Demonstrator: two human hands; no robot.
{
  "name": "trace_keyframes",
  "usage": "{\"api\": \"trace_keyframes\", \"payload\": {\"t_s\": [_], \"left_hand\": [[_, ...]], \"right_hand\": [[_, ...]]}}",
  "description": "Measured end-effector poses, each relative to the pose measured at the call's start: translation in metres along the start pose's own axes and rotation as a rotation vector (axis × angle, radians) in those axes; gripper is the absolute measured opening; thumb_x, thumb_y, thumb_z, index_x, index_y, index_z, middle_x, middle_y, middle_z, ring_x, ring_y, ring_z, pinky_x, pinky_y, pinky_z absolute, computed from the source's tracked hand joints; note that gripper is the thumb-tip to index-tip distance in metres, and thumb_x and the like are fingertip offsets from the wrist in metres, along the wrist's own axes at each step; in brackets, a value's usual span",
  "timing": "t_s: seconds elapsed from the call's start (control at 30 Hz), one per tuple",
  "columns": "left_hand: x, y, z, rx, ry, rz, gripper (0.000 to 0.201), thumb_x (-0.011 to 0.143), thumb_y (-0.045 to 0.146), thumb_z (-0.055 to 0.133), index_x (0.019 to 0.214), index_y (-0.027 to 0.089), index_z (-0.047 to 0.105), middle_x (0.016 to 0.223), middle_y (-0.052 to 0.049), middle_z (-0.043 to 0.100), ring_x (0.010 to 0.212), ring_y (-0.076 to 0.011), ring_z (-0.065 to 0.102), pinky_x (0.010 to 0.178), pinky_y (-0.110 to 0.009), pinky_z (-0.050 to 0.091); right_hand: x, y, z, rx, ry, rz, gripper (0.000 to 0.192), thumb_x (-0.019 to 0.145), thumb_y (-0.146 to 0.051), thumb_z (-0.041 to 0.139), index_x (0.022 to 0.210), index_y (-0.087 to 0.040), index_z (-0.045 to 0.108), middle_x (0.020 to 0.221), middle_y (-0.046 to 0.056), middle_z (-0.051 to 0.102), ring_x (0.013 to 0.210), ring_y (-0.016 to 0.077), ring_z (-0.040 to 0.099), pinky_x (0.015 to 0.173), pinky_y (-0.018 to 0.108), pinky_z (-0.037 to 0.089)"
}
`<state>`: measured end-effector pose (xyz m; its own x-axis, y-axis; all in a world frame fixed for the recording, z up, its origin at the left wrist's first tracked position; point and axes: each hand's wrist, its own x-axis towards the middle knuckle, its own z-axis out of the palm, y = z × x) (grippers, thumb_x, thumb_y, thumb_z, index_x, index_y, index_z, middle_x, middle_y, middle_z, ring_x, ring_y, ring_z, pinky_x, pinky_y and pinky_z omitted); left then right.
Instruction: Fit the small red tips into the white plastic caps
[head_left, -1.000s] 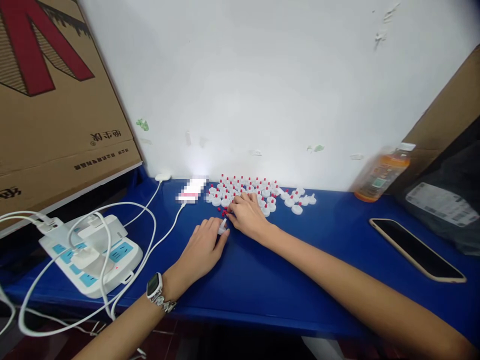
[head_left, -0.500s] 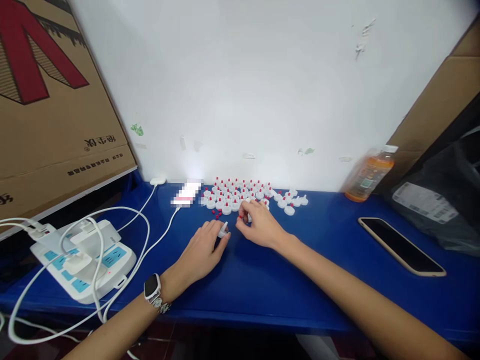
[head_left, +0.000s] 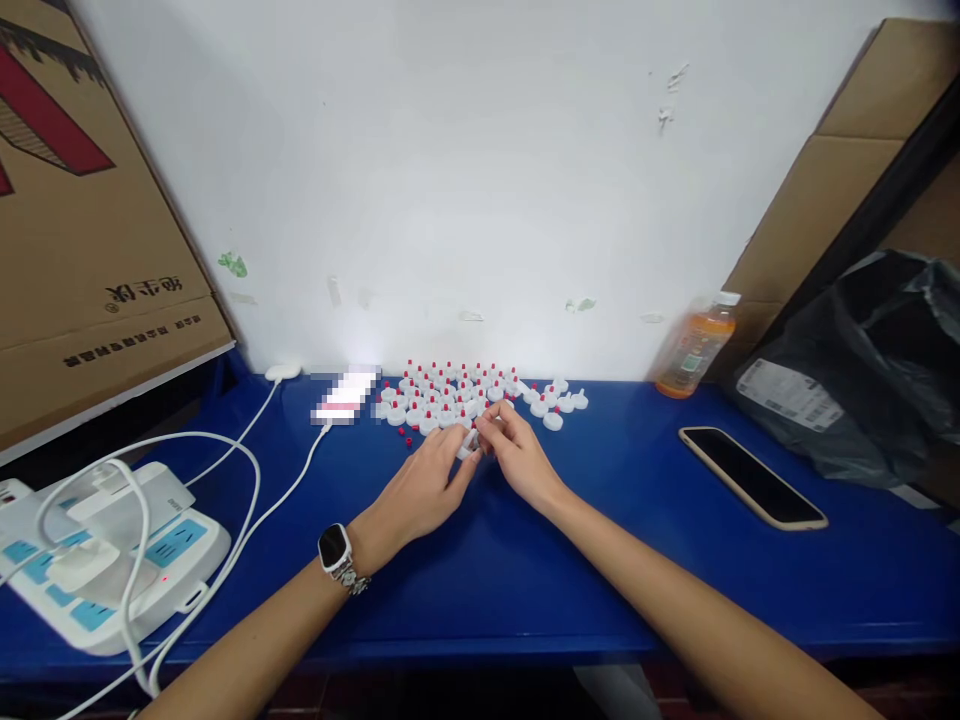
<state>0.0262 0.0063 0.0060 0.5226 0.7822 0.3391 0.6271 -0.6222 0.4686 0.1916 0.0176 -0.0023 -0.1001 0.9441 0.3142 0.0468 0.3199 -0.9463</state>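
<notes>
My left hand [head_left: 431, 475] is closed on a white nozzle cap [head_left: 468, 445], pinched between thumb and fingers. My right hand [head_left: 519, 455] meets it, fingertips pinched at the nozzle end around a small red tip cap, which is mostly hidden. Just behind both hands lies a cluster of white nozzle caps [head_left: 429, 424], many with red tips on top. To its right are a few white nozzle caps [head_left: 580, 399] with bare spouts. Loose red tip caps [head_left: 409, 441] lie on the blue table near my left hand.
A power strip [head_left: 187, 570] with looping white cables covers the left side of the blue table [head_left: 525, 600]. A lit phone [head_left: 345, 398] lies behind. On the right are an orange drink bottle [head_left: 697, 345], a dark phone [head_left: 754, 478] and a black plastic bag [head_left: 862, 370].
My hands have come together: the left moved right with the white nozzle cap, and the right brought the red tip cap to its nozzle. The view has shifted slightly right.
</notes>
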Motion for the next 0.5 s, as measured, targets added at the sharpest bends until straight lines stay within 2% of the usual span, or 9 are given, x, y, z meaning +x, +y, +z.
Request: {"api": "trace_keyframes", "payload": {"t_s": [0.1, 0.23, 0.5], "left_hand": [[-0.003, -0.003, 0.0, 0.003, -0.015, -0.001, 0.022, 0.105, 0.039, 0.034, 0.101, 0.022, 0.048, 0.1, -0.005, 0.058, 0.096, -0.023, 0.055, 0.081, -0.039, 0.047], [-0.008, -0.004, -0.001, 0.015, -0.027, 0.027, 0.02, 0.105, 0.034, 0.034, 0.107, 0.021, 0.048, 0.103, -0.007, 0.055, 0.097, -0.0229, 0.054, 0.084, -0.04, 0.048], [-0.023, -0.019, -0.01, 0.103, -0.069, 0.116, 0.021, 0.105, 0.034, 0.032, 0.104, 0.019, 0.047, 0.099, -0.008, 0.054, 0.09, -0.0227, 0.054, 0.079, -0.039, 0.049]], "right_hand": [[-0.004, 0.0, 0.006, 0.003, -0.004, -0.032, 0.025, 0.093, -0.045, 0.055, 0.082, -0.023, 0.047, 0.069, -0.004, 0.051, 0.062, 0.0128, 0.048, 0.06, 0.026, 0.039], [-0.012, -0.002, 0.011, -0.151, -0.018, -0.086, 0.024, 0.097, -0.042, 0.049, 0.084, -0.023, 0.047, 0.071, -0.005, 0.05, 0.063, 0.0125, 0.046, 0.061, 0.026, 0.038], [-0.009, -0.007, 0.014, -0.455, -0.245, -0.171, 0.035, 0.103, -0.041, 0.036, 0.074, -0.022, 0.038, 0.065, -0.005, 0.043, 0.059, 0.0119, 0.041, 0.06, 0.027, 0.03]]}}
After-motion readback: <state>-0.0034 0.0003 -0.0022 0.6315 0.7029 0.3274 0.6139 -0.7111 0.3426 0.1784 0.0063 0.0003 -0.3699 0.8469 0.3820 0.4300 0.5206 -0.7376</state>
